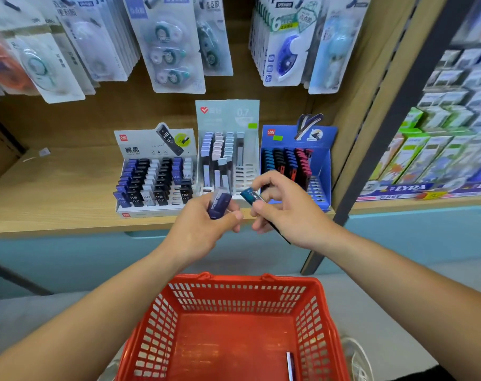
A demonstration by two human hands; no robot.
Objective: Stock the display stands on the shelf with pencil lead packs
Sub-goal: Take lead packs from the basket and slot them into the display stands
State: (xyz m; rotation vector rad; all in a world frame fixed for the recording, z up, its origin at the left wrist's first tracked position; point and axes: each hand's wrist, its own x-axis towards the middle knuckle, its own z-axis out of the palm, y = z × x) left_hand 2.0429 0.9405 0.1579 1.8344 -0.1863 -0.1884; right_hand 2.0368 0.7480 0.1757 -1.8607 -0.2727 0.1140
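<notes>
Three display stands sit side by side on the wooden shelf (55, 210): a white stand (154, 171) with dark blue, black and white lead packs, a tall grey stand (228, 149) with pastel packs, and a blue stand (297, 166) with blue, black and red packs. My left hand (203, 229) grips a dark blue lead pack (220, 204) in front of the white and grey stands. My right hand (286, 213) pinches a teal-blue lead pack (251, 196) by its end, just below the blue stand. The two packs are close together, not touching.
A red plastic basket (233, 325) stands on the floor below my arms, with one slim pack (290, 365) at its bottom right. Blister cards of correction tape (167, 50) hang above the stands. A neighbouring shelf (440, 149) at the right holds boxed goods.
</notes>
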